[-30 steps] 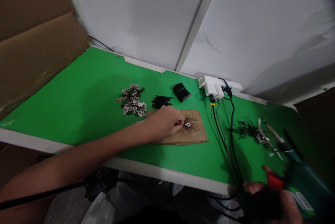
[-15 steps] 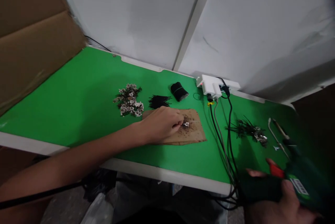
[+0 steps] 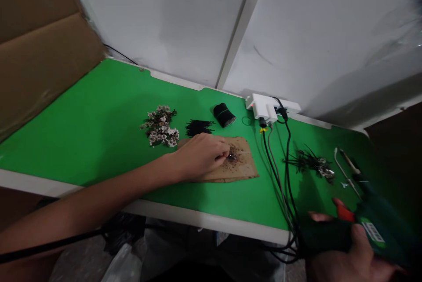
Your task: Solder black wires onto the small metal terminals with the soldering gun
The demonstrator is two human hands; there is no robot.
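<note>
My left hand (image 3: 201,155) rests on a stained brown cardboard pad (image 3: 244,168) and pinches a tiny pale flower piece at its fingertips, over the pad's dark spotted middle. My right hand (image 3: 349,253) grips a green hot glue gun (image 3: 372,222) with a red trigger, low at the right, just off the table's front edge. A heap of small white flowers (image 3: 161,126) lies left of the pad. A pile of short black stems (image 3: 198,127) and a black bundle (image 3: 223,115) lie behind the pad.
The green table (image 3: 99,115) runs along a white wall. A white power strip (image 3: 267,107) at the back feeds black cables (image 3: 283,172) across the table. Finished stems (image 3: 310,163) and metal tweezers (image 3: 344,167) lie right. Brown cardboard (image 3: 39,53) stands at left.
My right hand with the glue gun has drifted slightly down and left in view. My left hand stays on the pad, fingers closing over the small flower piece.
</note>
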